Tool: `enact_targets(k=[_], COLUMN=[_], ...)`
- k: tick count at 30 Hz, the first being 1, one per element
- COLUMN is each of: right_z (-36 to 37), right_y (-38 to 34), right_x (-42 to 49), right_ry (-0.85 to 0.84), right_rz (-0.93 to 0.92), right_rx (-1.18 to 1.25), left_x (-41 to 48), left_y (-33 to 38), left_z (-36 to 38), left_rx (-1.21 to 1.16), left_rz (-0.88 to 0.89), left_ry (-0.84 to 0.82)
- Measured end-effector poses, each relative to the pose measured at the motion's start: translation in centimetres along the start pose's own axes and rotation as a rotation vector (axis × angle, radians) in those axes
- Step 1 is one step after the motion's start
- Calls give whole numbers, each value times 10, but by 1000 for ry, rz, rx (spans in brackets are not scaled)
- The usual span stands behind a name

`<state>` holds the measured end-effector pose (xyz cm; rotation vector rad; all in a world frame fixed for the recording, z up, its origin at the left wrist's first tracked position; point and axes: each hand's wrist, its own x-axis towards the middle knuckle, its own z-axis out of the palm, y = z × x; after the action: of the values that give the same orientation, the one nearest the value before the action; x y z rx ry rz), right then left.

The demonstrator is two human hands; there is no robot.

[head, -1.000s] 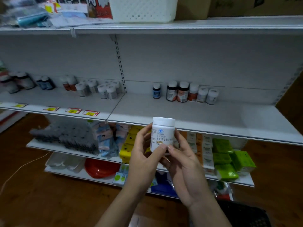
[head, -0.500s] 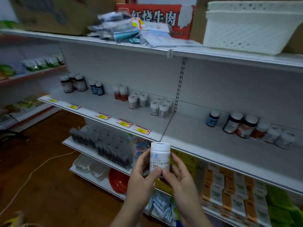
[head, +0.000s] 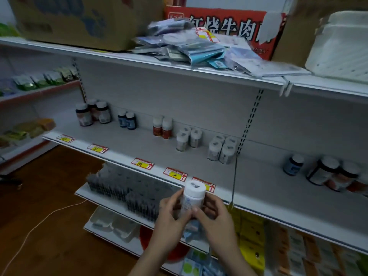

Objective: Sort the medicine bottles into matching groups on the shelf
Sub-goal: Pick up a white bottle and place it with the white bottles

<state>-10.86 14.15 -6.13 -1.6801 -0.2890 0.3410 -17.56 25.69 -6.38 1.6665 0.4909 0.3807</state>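
Observation:
A white medicine bottle (head: 192,198) with a white cap is held upright in both hands, just in front of the shelf (head: 139,148) edge. My left hand (head: 169,222) grips its left side and my right hand (head: 215,222) its right side. On the shelf stand groups: dark brown bottles (head: 92,113), two blue bottles (head: 127,120), two orange-labelled bottles (head: 162,127), two white bottles (head: 188,137) and several white bottles (head: 222,149). On the right section stand a blue bottle (head: 292,165) and brown bottles (head: 326,173).
Price tags (head: 175,174) line the shelf edge. The top shelf holds a cardboard box (head: 75,18), a heap of packets (head: 189,48) and a white basket (head: 338,46). Lower shelves carry grey packs (head: 123,188) and yellow boxes (head: 251,236). A cord (head: 39,224) lies on the wooden floor.
The view has swung left and closer to the shelf. Both hands with the white bottle have stayed low in front of the shelf edge, still gripping it.

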Motion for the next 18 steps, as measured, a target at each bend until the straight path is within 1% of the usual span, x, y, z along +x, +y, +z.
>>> enact_targets(k=[4,6,10,12,14,16,18], right_z=[9,15,25,32,41,49,55], right_y=[-7,-8,-6,-5,1,13,24], right_x=[53,87,157,191,221,246,264], right_ry=[75,90,127,136,123,125,121], right_rz=[-47,-55,-83,-56,-32,-82,-87], right_rx=[-72,-108,-168,-180,-229,-281,-279], left_x=[56,90,155,184,211,230,245], left_y=[0,2,8,10,10,7,3], left_z=[5,6,9,9,9,10,11], left_rx=[73,101,124,181,170,141,161], left_rz=[61,62,-28,-81,-114,-136,-149], left_ry=[-12,-29,-52,-36,-23,-10,-18])
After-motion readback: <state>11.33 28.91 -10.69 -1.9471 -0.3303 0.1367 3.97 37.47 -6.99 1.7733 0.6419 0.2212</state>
